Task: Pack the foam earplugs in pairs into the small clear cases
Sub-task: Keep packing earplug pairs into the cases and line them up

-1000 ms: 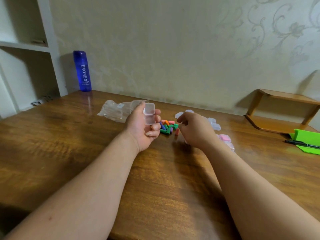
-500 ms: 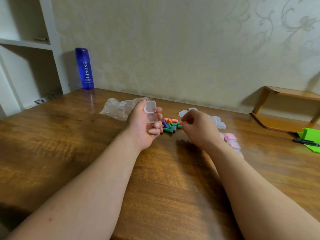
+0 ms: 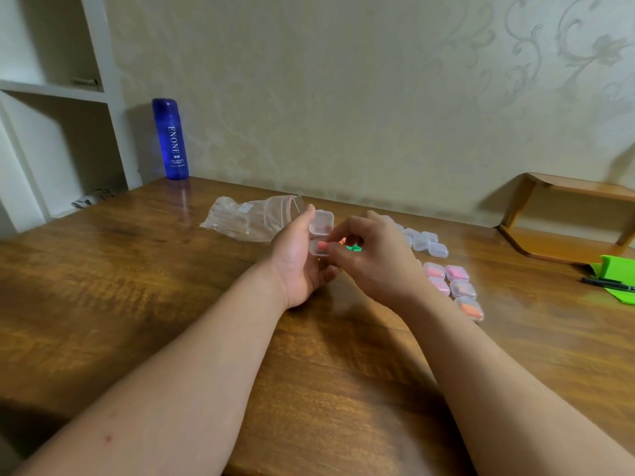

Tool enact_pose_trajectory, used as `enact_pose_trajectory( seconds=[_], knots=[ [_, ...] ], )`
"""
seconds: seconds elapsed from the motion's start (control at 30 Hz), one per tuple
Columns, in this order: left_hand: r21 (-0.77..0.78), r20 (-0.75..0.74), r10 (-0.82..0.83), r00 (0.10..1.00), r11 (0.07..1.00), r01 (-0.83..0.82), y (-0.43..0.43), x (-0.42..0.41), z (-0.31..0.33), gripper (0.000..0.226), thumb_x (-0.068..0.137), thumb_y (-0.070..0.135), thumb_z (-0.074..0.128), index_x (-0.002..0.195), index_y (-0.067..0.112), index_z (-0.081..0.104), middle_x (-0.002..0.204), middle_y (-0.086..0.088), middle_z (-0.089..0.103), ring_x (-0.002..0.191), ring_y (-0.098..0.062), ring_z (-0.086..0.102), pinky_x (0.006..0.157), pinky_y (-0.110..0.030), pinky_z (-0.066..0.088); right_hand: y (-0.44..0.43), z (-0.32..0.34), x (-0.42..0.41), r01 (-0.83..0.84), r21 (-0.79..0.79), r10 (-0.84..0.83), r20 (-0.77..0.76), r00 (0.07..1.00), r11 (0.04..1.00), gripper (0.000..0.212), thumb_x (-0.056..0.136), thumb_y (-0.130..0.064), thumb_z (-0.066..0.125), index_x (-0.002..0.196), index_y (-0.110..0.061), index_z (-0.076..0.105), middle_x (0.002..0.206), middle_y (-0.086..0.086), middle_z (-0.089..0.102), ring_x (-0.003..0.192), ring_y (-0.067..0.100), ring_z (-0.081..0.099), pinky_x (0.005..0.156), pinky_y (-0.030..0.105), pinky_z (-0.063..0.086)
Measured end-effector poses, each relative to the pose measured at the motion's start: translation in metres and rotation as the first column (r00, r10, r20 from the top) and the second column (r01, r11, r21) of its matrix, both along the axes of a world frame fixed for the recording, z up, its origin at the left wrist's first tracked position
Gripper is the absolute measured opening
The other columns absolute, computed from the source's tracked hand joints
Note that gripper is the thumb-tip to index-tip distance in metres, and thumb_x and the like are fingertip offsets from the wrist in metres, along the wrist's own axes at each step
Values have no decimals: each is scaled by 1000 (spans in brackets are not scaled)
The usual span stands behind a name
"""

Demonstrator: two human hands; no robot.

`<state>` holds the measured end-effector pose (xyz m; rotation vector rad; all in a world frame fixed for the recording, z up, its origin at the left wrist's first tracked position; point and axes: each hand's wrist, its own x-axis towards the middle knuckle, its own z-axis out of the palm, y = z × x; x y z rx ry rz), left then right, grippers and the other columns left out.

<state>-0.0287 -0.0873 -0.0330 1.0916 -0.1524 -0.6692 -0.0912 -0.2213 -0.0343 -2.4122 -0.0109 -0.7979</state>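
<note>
My left hand [image 3: 298,266] holds an open small clear case [image 3: 321,222] above the wooden table [image 3: 137,286], lid tipped up. My right hand [image 3: 374,259] pinches a pink foam earplug [image 3: 323,246] at the case's lower half. The pile of loose coloured earplugs [image 3: 353,247] lies just behind my hands, mostly hidden by the right hand. Several empty clear cases [image 3: 429,244] sit to the right of the pile. Nearer me on the right, several shut cases with pink and orange earplugs [image 3: 457,286] stand in a cluster.
A crumpled clear zip bag [image 3: 254,216] lies left of the hands. A blue bottle [image 3: 170,139] stands at the back left by white shelving [image 3: 51,91]. A wooden stand [image 3: 563,218], a green object [image 3: 618,273] and a black pen [image 3: 608,284] are at the right.
My right hand has left the pile with a pink earplug and moved left to the case in my left hand. The camera has tilted, so the scene sits lower.
</note>
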Motion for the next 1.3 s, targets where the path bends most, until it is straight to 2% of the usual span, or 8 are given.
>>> enact_pose_trajectory(
  seconds=[0.13, 0.27, 0.4, 0.5, 0.67, 0.8, 1.0, 1.3],
  knots=[
    [-11, -14, -7, 1000, 1000, 7, 0, -3, 3, 68, 109, 64, 42, 144, 9, 64, 66, 0, 62, 55, -14, 57, 65, -31, 45, 5, -1, 0, -9, -18, 8, -18, 1000, 1000, 7, 92, -40, 80, 94, -33, 80, 92, -7, 59, 91, 10, 58, 80, 44, 54],
    [-33, -11, -11, 1000, 999, 11, 2, -2, 5, 67, 110, 64, 41, 146, 12, 63, 68, -1, 65, 53, -14, 61, 65, -31, 47, 7, 0, 2, -2, -46, 2, -9, 1000, 999, 8, 93, -42, 78, 95, -34, 79, 92, -7, 59, 92, 10, 57, 80, 46, 54],
    [-37, -12, -3, 1000, 999, 3, 3, 0, 5, 63, 109, 64, 41, 134, 13, 68, 80, -4, 69, 65, -16, 62, 69, -32, 47, 9, 1, 0, -19, -21, 19, -24, 1000, 1000, 14, 94, -46, 77, 101, -34, 79, 95, -9, 61, 92, 9, 59, 79, 40, 54],
    [-38, 2, 26, 1000, 999, -26, 4, 1, 5, 62, 108, 65, 41, 127, 14, 70, 77, -3, 68, 60, -16, 58, 61, -31, 44, 8, 3, -1, -24, 128, 21, 27, 999, 991, 9, 96, -38, 74, 100, -31, 77, 93, -10, 68, 86, 7, 63, 76, 35, 52],
    [-56, 26, 254, 967, 966, -252, 17, 14, 16, 62, 108, 62, 46, 110, 8, 77, 83, -6, 64, 63, -15, 54, 56, -27, 44, -4, 1, 3, 162, 303, -177, 23, 984, 939, 15, 106, -26, 58, 106, -24, 73, 91, -12, 71, 84, 3, 63, 72, 30, 46],
    [-68, -32, 390, 920, 918, -391, 22, 20, 18, 61, 107, 62, 49, 110, 9, 79, 83, -4, 65, 61, -13, 52, 54, -25, 41, -12, -8, 6, 259, 89, -253, -73, 965, 962, 18, 106, -22, 58, 117, -25, 72, 107, -10, 68, 98, 10, 62, 82, 32, 50],
    [-18, -95, 448, 889, 892, -451, 21, 23, 14, 61, 106, 61, 50, 109, 9, 80, 75, -3, 65, 55, -12, 50, 52, -25, 37, 11, -9, 16, 173, -247, -210, -131, 969, 953, 20, 104, -33, 65, 123, -33, 70, 119, -5, 64, 113, 19, 56, 98, 43, 51],
    [7, -72, 429, 900, 903, -430, 19, 20, 13, 59, 106, 60, 48, 97, 10, 78, 74, -3, 63, 56, -13, 48, 49, -25, 35, 29, -18, 28, 229, -422, -326, -174, 929, 877, 26, 101, -50, 63, 102, -25, 71, 99, -3, 62, 100, 21, 57, 89, 39, 49]
  ],
)
